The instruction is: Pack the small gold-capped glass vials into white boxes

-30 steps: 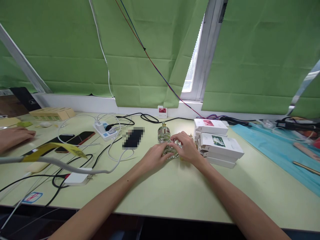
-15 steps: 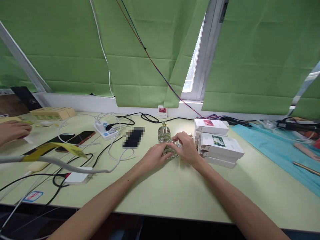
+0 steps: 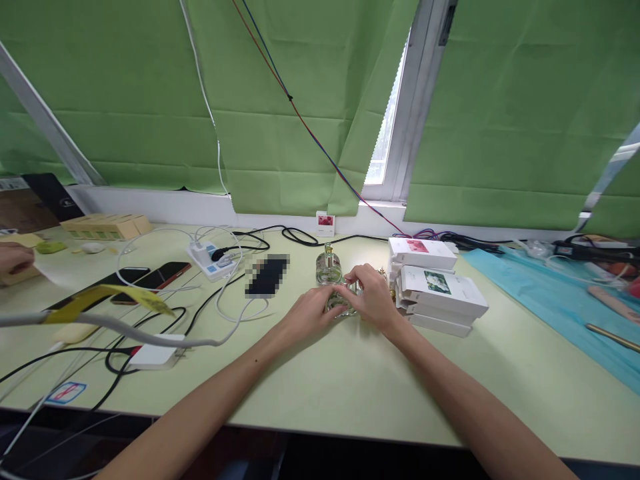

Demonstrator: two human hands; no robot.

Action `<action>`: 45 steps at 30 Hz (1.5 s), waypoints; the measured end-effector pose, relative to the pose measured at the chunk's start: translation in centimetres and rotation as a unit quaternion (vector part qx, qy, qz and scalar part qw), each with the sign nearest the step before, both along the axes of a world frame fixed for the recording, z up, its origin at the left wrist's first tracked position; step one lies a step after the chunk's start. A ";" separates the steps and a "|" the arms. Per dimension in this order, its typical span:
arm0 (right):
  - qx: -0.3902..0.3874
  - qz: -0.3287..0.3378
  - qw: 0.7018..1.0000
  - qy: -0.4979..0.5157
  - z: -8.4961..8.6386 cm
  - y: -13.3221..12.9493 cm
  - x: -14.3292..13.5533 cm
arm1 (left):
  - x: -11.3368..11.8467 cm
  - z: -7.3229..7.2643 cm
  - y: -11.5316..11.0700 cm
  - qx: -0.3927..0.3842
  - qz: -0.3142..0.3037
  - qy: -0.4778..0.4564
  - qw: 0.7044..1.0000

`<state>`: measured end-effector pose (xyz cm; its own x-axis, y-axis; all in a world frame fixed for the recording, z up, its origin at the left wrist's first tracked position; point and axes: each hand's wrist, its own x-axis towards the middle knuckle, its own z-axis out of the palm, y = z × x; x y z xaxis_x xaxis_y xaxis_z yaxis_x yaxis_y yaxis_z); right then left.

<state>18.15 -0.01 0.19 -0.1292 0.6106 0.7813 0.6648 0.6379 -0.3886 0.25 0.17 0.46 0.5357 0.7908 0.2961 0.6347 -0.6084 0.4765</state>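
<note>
My left hand (image 3: pixel 316 305) and my right hand (image 3: pixel 371 293) meet over a clear glass bottle (image 3: pixel 340 308) on the table, their fingers closed about it from both sides. Most of that bottle is hidden by the fingers. Just behind it stands another glass bottle (image 3: pixel 329 270), upright, with a gold neck, like a perfume bottle. Beside my right hand is a stack of white boxes (image 3: pixel 445 293) with flower pictures. Some gold-coloured parts (image 3: pixel 393 288) show between that hand and the boxes, too small to make out.
A phone (image 3: pixel 267 277), partly pixelated, lies left of the bottles. Further left are a power strip (image 3: pixel 213 260), a white adapter (image 3: pixel 157 352) and tangled cables. Another person's hand (image 3: pixel 15 259) is at the far left, near yellow boxes (image 3: pixel 105 227). Blue sheeting (image 3: pixel 545 293) covers the right side.
The other person's hand at the far left has drawn back towards the edge of the view. My own hands stay in place around the bottle.
</note>
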 end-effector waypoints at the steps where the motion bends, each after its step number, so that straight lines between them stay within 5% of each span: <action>1: -0.001 -0.001 1.000 -0.001 0.0 0.0 0.0 | 0.0 0.0 0.0 0.000 0.000 0.000 1.000; 45: -0.006 -0.046 0.999 0.002 -0.4 -0.6 -0.2 | -0.8 -0.1 0.7 0.009 0.011 0.015 1.000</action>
